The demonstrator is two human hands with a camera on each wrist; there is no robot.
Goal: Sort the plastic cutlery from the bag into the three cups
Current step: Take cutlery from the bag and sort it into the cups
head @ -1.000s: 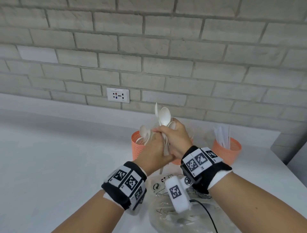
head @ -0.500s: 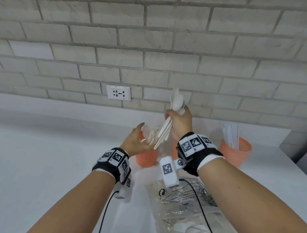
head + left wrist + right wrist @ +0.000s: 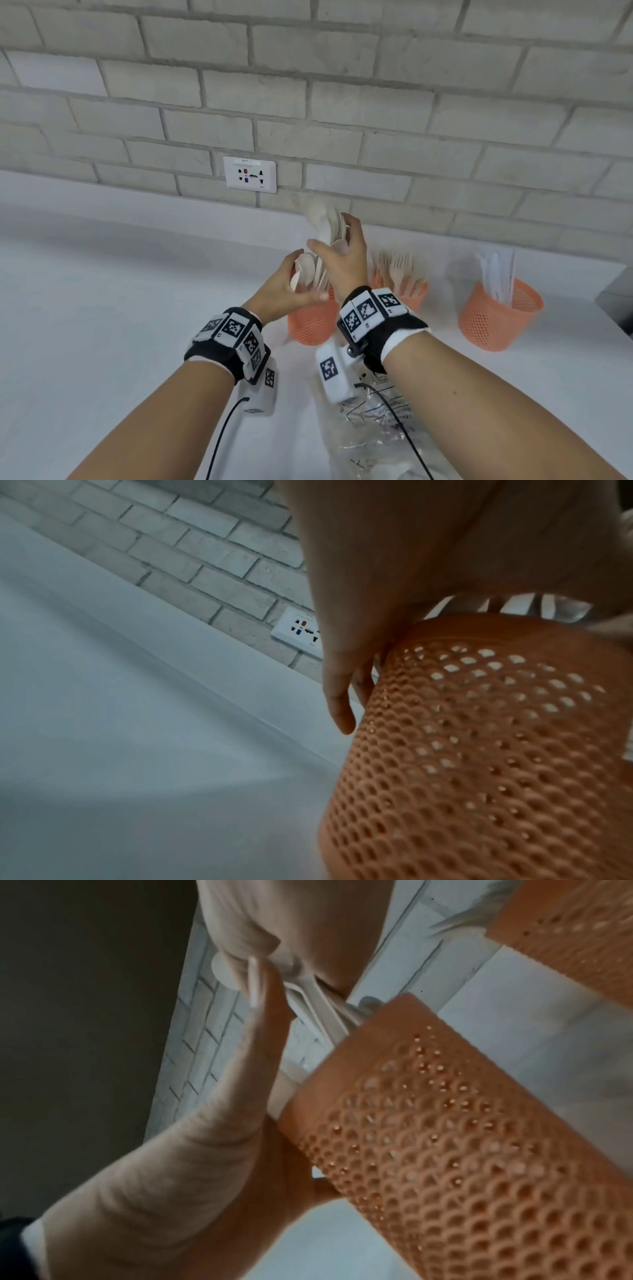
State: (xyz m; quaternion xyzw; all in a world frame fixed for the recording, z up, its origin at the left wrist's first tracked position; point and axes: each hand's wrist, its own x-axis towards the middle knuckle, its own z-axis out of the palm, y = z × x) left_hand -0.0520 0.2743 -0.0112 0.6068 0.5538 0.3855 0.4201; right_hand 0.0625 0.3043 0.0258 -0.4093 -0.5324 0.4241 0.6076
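Observation:
Three orange mesh cups stand in a row by the wall. Over the left cup (image 3: 310, 325) (image 3: 479, 750) (image 3: 462, 1150) my right hand (image 3: 342, 263) (image 3: 267, 969) grips a bunch of white spoons (image 3: 323, 222) (image 3: 315, 1001), bowls up, handles pointing down into the cup. My left hand (image 3: 287, 287) (image 3: 342, 669) lies against the cup's rim with fairly straight fingers, touching the spoons (image 3: 305, 270) that stand in it. The middle cup (image 3: 411, 294) holds forks (image 3: 397, 263). The right cup (image 3: 496, 318) holds knives (image 3: 493, 274).
The clear plastic bag (image 3: 376, 435) lies on the white counter (image 3: 120, 308) below my right wrist, with some cutlery still inside. A brick wall with a socket plate (image 3: 250, 174) runs close behind the cups. The counter's right edge is near the knife cup.
My right hand has carried the spoon bunch from above the bag forward and down over the left cup. My left hand let go of the bunch and moved to the cup's rim.

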